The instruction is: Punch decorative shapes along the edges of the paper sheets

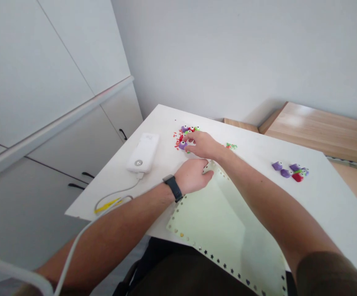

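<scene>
My left hand [194, 175], with a dark watch on its wrist, is closed on the far corner of a pale green sheet [213, 205] edged with small punched shapes. Just beyond it, my right hand [204, 144] reaches over a cluster of small coloured pieces with toy eyes. Its thumb and fingers are apart and curved beside a purple piece [183, 145]; whether they touch it I cannot tell. A red piece [181, 137] is partly covered by the fingers. Green pieces [197, 128] sit at the back of this cluster.
Small orange-red bits [176, 143] lie left of the cluster, green bits [232, 146] to its right. Several purple pieces [277, 165] and a red one [298, 177] form another group. A white power bank [144, 152] with a cable [116, 192] lies left on the white table [166, 117].
</scene>
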A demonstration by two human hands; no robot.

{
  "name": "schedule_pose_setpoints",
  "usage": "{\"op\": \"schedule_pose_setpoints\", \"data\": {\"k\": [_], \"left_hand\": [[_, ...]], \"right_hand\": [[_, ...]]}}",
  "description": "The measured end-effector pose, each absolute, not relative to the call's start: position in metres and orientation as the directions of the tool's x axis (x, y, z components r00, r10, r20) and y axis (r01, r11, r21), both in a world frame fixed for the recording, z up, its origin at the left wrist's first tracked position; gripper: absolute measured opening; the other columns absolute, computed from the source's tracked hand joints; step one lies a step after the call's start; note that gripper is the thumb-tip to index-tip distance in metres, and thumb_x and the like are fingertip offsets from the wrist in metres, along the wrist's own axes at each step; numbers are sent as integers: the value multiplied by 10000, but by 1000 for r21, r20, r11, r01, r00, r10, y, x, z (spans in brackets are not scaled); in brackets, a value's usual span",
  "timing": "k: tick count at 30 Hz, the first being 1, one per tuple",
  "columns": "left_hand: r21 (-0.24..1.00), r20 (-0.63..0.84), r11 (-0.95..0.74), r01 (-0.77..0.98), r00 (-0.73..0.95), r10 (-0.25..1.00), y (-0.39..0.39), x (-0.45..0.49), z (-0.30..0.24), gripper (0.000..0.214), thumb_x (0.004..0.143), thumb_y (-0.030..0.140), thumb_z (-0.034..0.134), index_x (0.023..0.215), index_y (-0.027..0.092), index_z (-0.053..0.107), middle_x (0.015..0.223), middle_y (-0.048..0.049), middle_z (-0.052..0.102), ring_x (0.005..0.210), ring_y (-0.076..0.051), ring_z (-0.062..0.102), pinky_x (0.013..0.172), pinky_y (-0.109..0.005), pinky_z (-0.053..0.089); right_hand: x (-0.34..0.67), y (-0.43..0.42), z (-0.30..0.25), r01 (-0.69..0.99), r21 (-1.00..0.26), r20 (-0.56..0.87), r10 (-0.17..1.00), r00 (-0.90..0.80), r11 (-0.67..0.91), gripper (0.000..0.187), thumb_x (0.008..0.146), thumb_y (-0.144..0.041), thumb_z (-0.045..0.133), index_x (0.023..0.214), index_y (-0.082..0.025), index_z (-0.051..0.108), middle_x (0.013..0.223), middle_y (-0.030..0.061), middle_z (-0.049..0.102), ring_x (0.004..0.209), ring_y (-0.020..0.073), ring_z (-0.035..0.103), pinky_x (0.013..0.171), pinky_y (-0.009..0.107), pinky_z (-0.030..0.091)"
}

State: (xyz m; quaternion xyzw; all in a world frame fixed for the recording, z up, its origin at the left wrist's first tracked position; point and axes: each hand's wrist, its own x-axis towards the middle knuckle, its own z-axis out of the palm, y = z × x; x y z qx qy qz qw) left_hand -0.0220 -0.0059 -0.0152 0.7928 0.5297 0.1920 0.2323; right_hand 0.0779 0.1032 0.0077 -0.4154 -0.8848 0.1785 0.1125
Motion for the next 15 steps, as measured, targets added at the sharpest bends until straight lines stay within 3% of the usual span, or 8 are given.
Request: {"op": "schedule_pose_setpoints", "data": {"k": [9, 15], "left_hand": [[564, 74, -342, 752, 366, 928, -8, -21, -14, 250, 954, 372, 576, 902, 169, 713, 858, -101, 775, 769, -251, 708, 597, -359, 326], [562, 72, -336, 756, 360, 930, -8, -22, -11, 260, 959, 381, 560, 844, 183, 683, 839, -92, 763, 773, -250, 703, 621, -358, 355]], "right_hand": [[67, 110, -3, 682, -402, 108, 771, -627, 611, 110, 880, -235, 744, 982, -199, 765, 977, 50, 772, 884, 209, 665, 819, 328, 477], [99, 102, 11, 538, -656, 210, 812, -544, 530, 139, 910, -307, 722, 1024, -227, 723, 988, 17, 773, 878, 187, 675, 850, 341, 512]]}}
